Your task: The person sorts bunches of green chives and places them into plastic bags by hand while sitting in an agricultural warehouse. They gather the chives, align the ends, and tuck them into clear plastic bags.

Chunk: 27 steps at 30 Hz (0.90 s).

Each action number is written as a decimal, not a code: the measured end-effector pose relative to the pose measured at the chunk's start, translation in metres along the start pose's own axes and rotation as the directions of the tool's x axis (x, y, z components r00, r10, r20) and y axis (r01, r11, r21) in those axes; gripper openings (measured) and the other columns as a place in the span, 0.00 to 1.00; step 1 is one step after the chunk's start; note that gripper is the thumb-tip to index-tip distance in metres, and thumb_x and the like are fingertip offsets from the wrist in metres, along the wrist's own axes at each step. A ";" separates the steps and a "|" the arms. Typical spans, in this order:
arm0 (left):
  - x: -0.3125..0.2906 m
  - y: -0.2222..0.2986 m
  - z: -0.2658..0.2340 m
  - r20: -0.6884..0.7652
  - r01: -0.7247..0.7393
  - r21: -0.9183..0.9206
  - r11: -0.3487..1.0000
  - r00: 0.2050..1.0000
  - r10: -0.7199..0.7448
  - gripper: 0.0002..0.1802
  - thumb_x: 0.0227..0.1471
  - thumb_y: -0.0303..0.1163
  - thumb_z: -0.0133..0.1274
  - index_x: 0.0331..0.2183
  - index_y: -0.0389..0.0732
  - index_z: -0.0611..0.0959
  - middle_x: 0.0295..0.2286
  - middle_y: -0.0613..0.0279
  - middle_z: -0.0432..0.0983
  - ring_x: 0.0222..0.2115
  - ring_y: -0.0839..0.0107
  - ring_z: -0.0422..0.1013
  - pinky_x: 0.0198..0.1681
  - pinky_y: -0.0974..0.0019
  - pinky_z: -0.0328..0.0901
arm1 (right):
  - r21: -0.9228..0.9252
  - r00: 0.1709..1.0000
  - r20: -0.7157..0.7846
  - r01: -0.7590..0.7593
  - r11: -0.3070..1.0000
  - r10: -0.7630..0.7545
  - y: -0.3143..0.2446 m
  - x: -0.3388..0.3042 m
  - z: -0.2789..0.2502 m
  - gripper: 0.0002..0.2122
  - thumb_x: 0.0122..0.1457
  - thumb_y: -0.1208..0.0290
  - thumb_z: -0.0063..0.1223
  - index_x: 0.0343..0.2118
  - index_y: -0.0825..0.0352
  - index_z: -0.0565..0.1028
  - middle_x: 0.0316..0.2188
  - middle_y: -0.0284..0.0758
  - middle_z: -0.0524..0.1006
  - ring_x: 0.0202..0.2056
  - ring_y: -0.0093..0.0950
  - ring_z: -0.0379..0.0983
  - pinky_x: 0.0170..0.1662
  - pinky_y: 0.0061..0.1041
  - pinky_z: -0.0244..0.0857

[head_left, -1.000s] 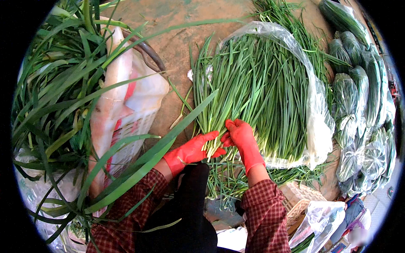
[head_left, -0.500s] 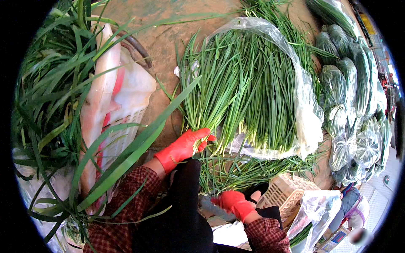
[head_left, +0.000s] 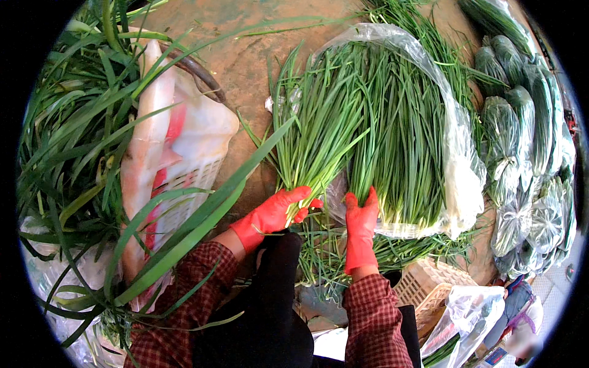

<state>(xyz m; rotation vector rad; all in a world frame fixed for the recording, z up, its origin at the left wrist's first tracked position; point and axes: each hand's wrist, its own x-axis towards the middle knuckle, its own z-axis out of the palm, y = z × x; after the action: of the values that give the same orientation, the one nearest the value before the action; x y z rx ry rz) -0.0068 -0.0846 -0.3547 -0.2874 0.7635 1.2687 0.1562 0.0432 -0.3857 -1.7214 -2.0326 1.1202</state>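
Both my hands wear red rubber gloves. My left hand [head_left: 276, 211] is closed round the pale stem ends of a bunch of garlic chives [head_left: 322, 132], whose green leaves fan out away from me. Beside it, my right hand [head_left: 361, 224] reaches the stem ends at the left side of a larger pile of garlic chives [head_left: 405, 141]. Its thumb and forefinger are spread against the stalks; the other fingers are hidden. That pile lies on a clear plastic bag [head_left: 457, 178], which curves up round its far and right sides.
On the left stands a white and red plastic crate [head_left: 147, 122] under long leafy greens [head_left: 73, 135]; some blades arch over my left forearm. Bagged greens [head_left: 506, 141] line the right side. Loose chives [head_left: 405, 245] lie before the pile, near a beige basket [head_left: 429, 279]. A person [head_left: 521, 319] is at lower right.
My right hand has moved up and forward from beside my knee to the pile's stem ends. My left hand keeps its hold on the bunch. The view has shifted slightly.
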 end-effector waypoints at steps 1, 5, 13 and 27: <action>-0.002 -0.001 -0.002 -0.018 0.009 -0.006 1.000 1.000 -0.009 0.21 0.52 0.46 0.48 0.42 0.41 0.74 0.32 0.59 0.76 0.15 0.79 0.64 0.17 0.76 0.60 | 0.016 0.998 -0.044 0.051 0.999 -0.050 -0.003 -0.002 -0.004 0.31 0.47 0.72 0.60 0.54 0.73 0.58 0.48 0.40 0.69 0.46 0.35 0.67 0.52 0.25 0.58; -0.008 -0.004 -0.005 -0.047 0.006 -0.044 0.999 0.999 -0.009 0.21 0.52 0.48 0.48 0.41 0.43 0.74 0.29 0.63 0.76 0.15 0.79 0.65 0.16 0.76 0.58 | 0.006 0.981 0.013 0.192 0.981 -0.192 -0.085 -0.033 -0.022 0.25 0.52 0.73 0.55 0.53 0.72 0.61 0.45 0.40 0.69 0.40 0.34 0.68 0.45 0.28 0.63; -0.005 0.000 -0.006 -0.025 0.029 -0.047 0.998 0.999 -0.030 0.21 0.50 0.49 0.51 0.39 0.43 0.76 0.26 0.62 0.76 0.16 0.78 0.67 0.17 0.77 0.61 | -0.332 0.914 0.356 0.317 0.888 -0.193 -0.106 -0.032 -0.012 0.13 0.54 0.62 0.51 0.25 0.69 0.76 0.19 0.46 0.75 0.25 0.42 0.73 0.31 0.35 0.66; -0.003 -0.003 0.006 -0.144 -0.051 0.227 0.973 0.986 0.085 0.19 0.49 0.39 0.52 0.42 0.41 0.75 0.26 0.61 0.74 0.17 0.79 0.62 0.20 0.75 0.56 | -0.426 0.884 0.463 0.291 0.856 -0.070 -0.076 -0.101 -0.069 0.16 0.48 0.66 0.56 0.40 0.67 0.73 0.28 0.43 0.76 0.31 0.40 0.73 0.33 0.34 0.66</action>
<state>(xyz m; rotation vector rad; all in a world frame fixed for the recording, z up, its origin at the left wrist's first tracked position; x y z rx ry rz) -0.0020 -0.0842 -0.3488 -0.1780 1.0463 1.2221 0.1714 -0.0235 -0.2585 -1.5057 -2.9024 1.0585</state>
